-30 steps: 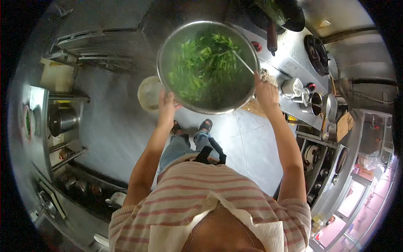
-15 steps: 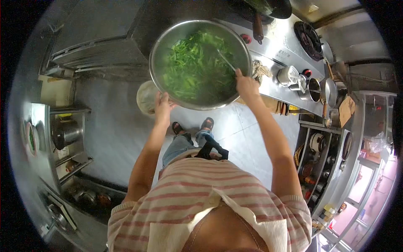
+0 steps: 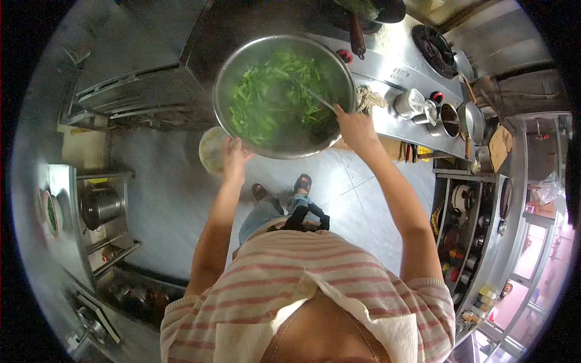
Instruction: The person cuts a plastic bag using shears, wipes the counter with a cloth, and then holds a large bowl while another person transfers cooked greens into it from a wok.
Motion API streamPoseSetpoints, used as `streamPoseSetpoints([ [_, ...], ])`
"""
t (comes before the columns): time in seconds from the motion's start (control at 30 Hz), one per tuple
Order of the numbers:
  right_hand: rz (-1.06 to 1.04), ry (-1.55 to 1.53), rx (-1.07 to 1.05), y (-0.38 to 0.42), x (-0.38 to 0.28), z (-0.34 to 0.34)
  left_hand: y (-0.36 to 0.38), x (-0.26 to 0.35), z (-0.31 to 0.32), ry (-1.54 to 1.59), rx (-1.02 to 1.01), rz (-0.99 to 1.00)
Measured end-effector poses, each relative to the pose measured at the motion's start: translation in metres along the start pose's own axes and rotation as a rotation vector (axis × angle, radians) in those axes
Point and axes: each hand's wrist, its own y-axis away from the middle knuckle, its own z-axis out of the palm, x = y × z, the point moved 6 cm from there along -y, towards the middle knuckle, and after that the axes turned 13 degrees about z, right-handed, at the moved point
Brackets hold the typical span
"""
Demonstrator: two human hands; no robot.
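Observation:
A large, wide steel basin [image 3: 225,118] fills the top middle of the view, with chopped leafy greens [image 3: 260,97] inside. Haze like steam blurs the greens. My left hand [image 3: 235,160] grips the rim at the lower left, its fingers closed at the edge. At the right side of the basin, my right hand [image 3: 357,130] is closed round the end of a thin metal-handled utensil [image 3: 319,98]. The utensil slants down into the greens, which hide its head, so its kind cannot be made out.
A pale round container [image 3: 212,151] sits low behind my left hand. To the right runs a steel stove counter [image 3: 393,75] with a wok [image 3: 390,11], a burner [image 3: 434,51], a crumpled cloth [image 3: 369,100], a white tub [image 3: 410,103] and pots. Shelves with a dark pot [image 3: 101,207] stand left.
The greens have shifted about in the basin and lie more in a ring. My right hand and the utensil have moved slightly left and down. My left hand keeps its grip.

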Motion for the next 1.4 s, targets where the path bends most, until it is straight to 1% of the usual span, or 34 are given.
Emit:
streamPoseSetpoints([
  [0.03,0.002,0.001,0.011,0.015,0.005,-0.002,0.001,0.001,0.000,-0.003,-0.018,-0.015],
  [0.1,0.088,-0.003,0.116,0.041,0.017,-0.011,0.002,0.004,0.004,0.003,-0.050,-0.015],
  [0.13,0.123,-0.004,0.156,0.050,0.021,-0.015,0.003,0.006,0.002,-0.014,-0.031,-0.030],
  [0.2,0.001,0.014,0.063,0.054,0.017,-0.006,0.003,0.008,0.003,-0.026,-0.042,-0.027],
  [0.23,0.021,0.016,0.088,0.053,0.019,-0.015,0.002,0.007,0.002,-0.063,-0.047,-0.035],
  [0.3,0.087,-0.291,-0.015,0.054,0.022,-0.032,0.000,0.005,-0.002,-0.108,-0.067,-0.035],
  [0.33,0.138,-0.472,0.019,0.055,0.029,-0.054,-0.001,0.005,-0.003,-0.101,-0.051,-0.044],
  [0.37,0.146,-0.475,0.030,0.050,0.037,-0.063,-0.003,0.003,-0.006,-0.094,-0.032,-0.055],
  [0.43,-0.085,-0.859,0.405,0.041,0.065,-0.105,-0.007,0.008,-0.006,-0.105,-0.049,-0.052],
  [0.47,0.135,-0.984,0.072,0.031,0.082,-0.119,-0.006,0.010,-0.005,-0.115,-0.052,-0.061],
  [0.5,0.297,-1.136,-0.065,0.026,0.098,-0.137,-0.002,0.015,-0.004,-0.116,-0.053,-0.061],
  [0.53,0.313,-1.120,-0.018,0.008,0.123,-0.141,0.000,0.024,-0.007,-0.123,0.008,-0.022],
  [0.57,0.219,-1.087,0.086,-0.016,0.153,-0.143,0.001,0.031,-0.009,-0.130,0.071,0.021],
  [0.6,0.264,-0.960,0.215,-0.040,0.188,-0.147,-0.002,0.027,-0.014,-0.131,0.076,0.029],
  [0.63,0.353,-0.964,0.238,-0.062,0.219,-0.149,-0.007,0.028,-0.026,-0.184,0.134,0.130],
  [0.67,0.385,-0.698,0.351,-0.088,0.252,-0.152,-0.013,0.031,-0.032,-0.232,0.195,0.231],
  [0.7,0.439,-0.622,0.285,-0.112,0.279,-0.152,-0.020,0.036,-0.027,-0.229,0.203,0.241],
  [0.77,0.462,-0.518,0.236,-0.155,0.316,-0.162,-0.018,0.082,-0.004,-0.455,0.348,0.763],
  [0.8,0.449,-0.519,0.236,-0.175,0.327,-0.164,-0.019,0.098,0.017,-0.455,0.361,0.765],
  [0.87,0.559,-0.581,0.100,-0.222,0.352,-0.167,-0.040,0.141,0.094,-0.643,0.158,0.786],
  [0.9,0.543,-0.583,0.097,-0.251,0.370,-0.165,-0.051,0.152,0.134,-0.638,0.070,0.782],
  [0.93,0.503,-0.753,0.105,-0.284,0.392,-0.155,-0.066,0.157,0.178,-0.638,-0.018,0.776],
  [0.97,0.433,-0.592,0.076,-0.305,0.391,-0.160,-0.089,0.154,0.215,-0.579,-0.132,0.817],
  [1.0,0.359,-0.435,0.061,-0.325,0.389,-0.166,-0.103,0.160,0.253,-0.694,-0.214,0.870],
  [1.03,0.342,-0.442,0.056,-0.338,0.386,-0.175,-0.134,0.148,0.276,-0.716,-0.243,0.848],
  [1.07,0.270,-0.323,0.171,-0.347,0.382,-0.186,-0.159,0.142,0.300,-0.767,-0.261,0.739],
  [1.13,0.173,-0.270,0.274,-0.381,0.390,-0.185,-0.195,0.131,0.329,-0.803,-0.168,0.502],
  [1.17,0.127,-0.240,0.327,-0.398,0.394,-0.185,-0.204,0.130,0.339,-0.808,-0.153,0.504],
  [1.2,0.006,-0.138,0.418,-0.417,0.393,-0.184,-0.214,0.126,0.347,-0.804,-0.162,0.472],
  [1.23,-0.057,-0.093,0.464,-0.423,0.386,-0.190,-0.226,0.119,0.350,-0.800,-0.172,0.441],
  [1.27,-0.118,-0.046,0.513,-0.429,0.378,-0.195,-0.239,0.113,0.350,-0.875,-0.141,0.465],
  [1.3,0.018,0.076,0.332,-0.427,0.363,-0.203,-0.238,0.117,0.355,-0.881,-0.135,0.465],
  [1.37,0.145,0.199,0.141,-0.434,0.349,-0.199,-0.225,0.124,0.365,-0.933,-0.167,0.441],
  [1.4,0.118,0.054,0.087,-0.441,0.342,-0.195,-0.231,0.119,0.362,-0.935,-0.159,0.433],
])
